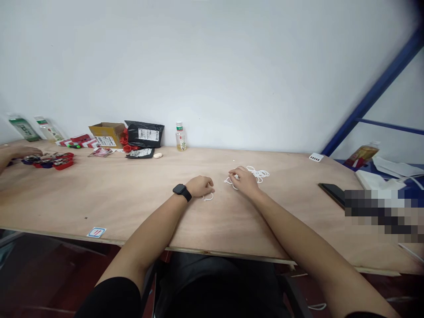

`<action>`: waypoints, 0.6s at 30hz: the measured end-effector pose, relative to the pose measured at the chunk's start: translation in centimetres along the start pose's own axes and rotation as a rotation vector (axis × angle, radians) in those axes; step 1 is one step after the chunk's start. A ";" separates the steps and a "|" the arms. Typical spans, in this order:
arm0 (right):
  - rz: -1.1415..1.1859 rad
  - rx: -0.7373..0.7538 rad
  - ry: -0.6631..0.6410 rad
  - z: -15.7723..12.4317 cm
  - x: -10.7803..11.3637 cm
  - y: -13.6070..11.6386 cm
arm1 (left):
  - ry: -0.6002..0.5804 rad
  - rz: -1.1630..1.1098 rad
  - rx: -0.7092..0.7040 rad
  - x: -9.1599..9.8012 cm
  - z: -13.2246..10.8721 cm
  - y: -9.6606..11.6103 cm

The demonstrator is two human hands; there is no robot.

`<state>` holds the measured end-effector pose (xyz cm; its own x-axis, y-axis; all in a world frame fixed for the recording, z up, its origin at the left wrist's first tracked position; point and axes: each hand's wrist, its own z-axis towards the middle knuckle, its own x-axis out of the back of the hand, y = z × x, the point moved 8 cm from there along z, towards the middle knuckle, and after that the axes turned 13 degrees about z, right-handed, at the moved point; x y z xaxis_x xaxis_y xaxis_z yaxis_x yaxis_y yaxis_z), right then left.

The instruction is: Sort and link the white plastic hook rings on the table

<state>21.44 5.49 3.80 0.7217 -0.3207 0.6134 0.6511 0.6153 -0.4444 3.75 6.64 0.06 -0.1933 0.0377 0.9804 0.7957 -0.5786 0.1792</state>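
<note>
My left hand (200, 186), with a black watch (180, 190) on its wrist, rests low over the middle of the table with its fingers closed. A short curved piece of white cord (208, 198) pokes out beneath those fingers. To the right, my right hand (245, 180) has its thumb and fingers drawn together over another stretch of white cord (227, 181). Just behind it lies a looped bundle of white cord (260, 173). Whether the pieces join is hidden by my hands.
Along the wall stand a small bottle (180, 138), a black parcel bag (145, 134) and a cardboard box (106, 134). Another person's hand (24, 152) touches red and dark small items (49, 161) at far left. A phone (333, 194) lies right.
</note>
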 end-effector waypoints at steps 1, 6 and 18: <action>0.039 0.052 -0.045 -0.2 -0.7 -1.2 | 0.020 0.021 0.008 -0.1 0.1 -0.1; 0.208 0.261 -0.346 -1.8 -3.8 -6.9 | 0.081 0.162 0.099 -0.5 0.3 -0.2; 0.106 0.160 -0.390 -1.8 -4.5 -4.8 | 0.206 0.052 0.057 0.7 0.2 1.0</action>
<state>15.49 2.67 2.03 0.6202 0.0273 0.7839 0.5113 0.7438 -0.4305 4.56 6.21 0.96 -0.2596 -0.1615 0.9521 0.8378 -0.5281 0.1388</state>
